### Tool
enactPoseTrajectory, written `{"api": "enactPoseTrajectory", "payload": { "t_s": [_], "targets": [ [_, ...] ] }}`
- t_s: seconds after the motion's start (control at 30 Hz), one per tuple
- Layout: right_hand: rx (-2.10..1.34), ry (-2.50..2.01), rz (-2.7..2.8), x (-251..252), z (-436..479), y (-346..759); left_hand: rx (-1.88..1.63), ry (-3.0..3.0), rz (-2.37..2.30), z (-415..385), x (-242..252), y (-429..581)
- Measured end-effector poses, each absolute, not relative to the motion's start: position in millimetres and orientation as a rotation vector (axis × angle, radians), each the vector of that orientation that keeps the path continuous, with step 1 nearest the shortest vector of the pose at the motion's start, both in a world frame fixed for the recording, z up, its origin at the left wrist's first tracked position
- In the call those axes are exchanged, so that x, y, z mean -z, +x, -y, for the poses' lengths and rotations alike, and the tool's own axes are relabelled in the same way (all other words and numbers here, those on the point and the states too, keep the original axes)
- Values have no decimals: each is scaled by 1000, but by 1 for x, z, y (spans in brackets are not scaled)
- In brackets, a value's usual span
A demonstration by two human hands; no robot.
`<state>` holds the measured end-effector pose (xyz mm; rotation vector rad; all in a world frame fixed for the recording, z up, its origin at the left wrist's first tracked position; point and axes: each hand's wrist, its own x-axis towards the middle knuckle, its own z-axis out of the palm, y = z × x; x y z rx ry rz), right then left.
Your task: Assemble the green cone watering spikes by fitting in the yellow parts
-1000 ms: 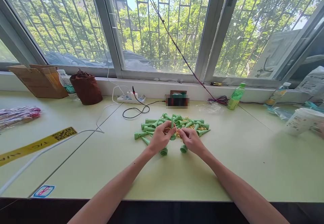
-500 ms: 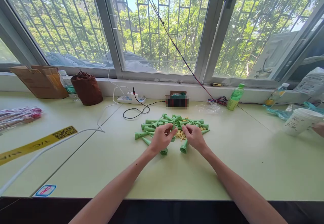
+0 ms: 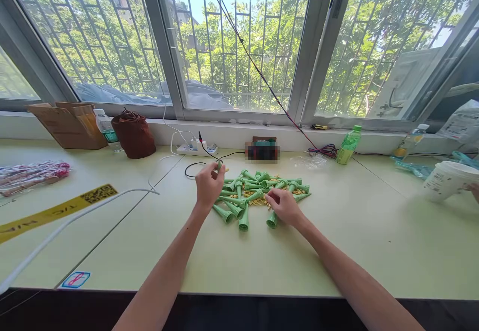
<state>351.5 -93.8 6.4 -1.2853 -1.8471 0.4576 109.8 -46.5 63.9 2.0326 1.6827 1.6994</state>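
Observation:
A heap of green plastic cone-shaped spikes point(image 3: 258, 191) lies on the pale green table point(image 3: 337, 251), with small yellow pieces point(image 3: 266, 201) mixed among them. My left hand point(image 3: 207, 183) is raised at the heap's left edge, fingers pinched on one green spike with a yellow tip point(image 3: 220, 167). My right hand point(image 3: 283, 206) rests on the heap's near right side, fingers curled over the yellow pieces; what it holds is hidden. A loose green spike point(image 3: 272, 219) lies just below it.
Along the window sill stand a cardboard box point(image 3: 69, 124), a water bottle point(image 3: 107, 130), a brown pouch point(image 3: 133, 134), a power strip point(image 3: 194, 149) with cables, a green bottle point(image 3: 347, 145). Yellow tape point(image 3: 56, 211) lies left. Another person's hand with a paper cup point(image 3: 447, 180) is far right.
My left hand lifted away from the heap's middle, up and to the left, carrying a green spike. My right hand stayed on the heap. The camera tilted slightly.

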Motion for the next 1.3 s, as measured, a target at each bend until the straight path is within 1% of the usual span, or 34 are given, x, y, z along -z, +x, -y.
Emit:
{"api": "enactPoseTrajectory", "payload": {
  "t_s": [0.17, 0.3, 0.37, 0.73, 0.8, 0.9, 0.97, 1.03, 1.1, 1.2, 1.27, 1.3],
  "targets": [
    [-454, -1274, 1850, -6, 94, 351, -1509, 1939, -2032, 22, -52, 79],
    [-450, -1275, 1856, -8, 95, 351, -1275, 1911, -2158, 15, -42, 70],
    [-450, -1273, 1851, -8, 95, 351, -1214, 1903, -2185, 14, -39, 70],
    [-463, -1269, 1859, -8, 95, 351, -1153, 1744, -2289, 19, -40, 72],
    [-464, -1262, 1861, -8, 95, 351, -1234, 1687, -2302, 23, -44, 75],
    [-463, -1251, 1861, -9, 96, 351, -1607, 1684, -2311, 30, -53, 82],
    [-467, -1253, 1860, -9, 96, 351, -1873, 1749, -2230, 35, -58, 88],
    [-472, -1260, 1859, -9, 96, 351, -1979, 1851, -2081, 40, -61, 94],
    [-473, -1263, 1857, -9, 97, 351, -1873, 2086, -1841, 44, -60, 101],
    [-469, -1263, 1860, -10, 97, 351, -1359, 2452, -1339, 49, -55, 113],
    [-467, -1260, 1862, -10, 97, 351, -1044, 2526, -1167, 51, -50, 120],
    [-466, -1259, 1863, -11, 97, 351, -952, 2538, -1132, 52, -49, 122]
  ]
}}
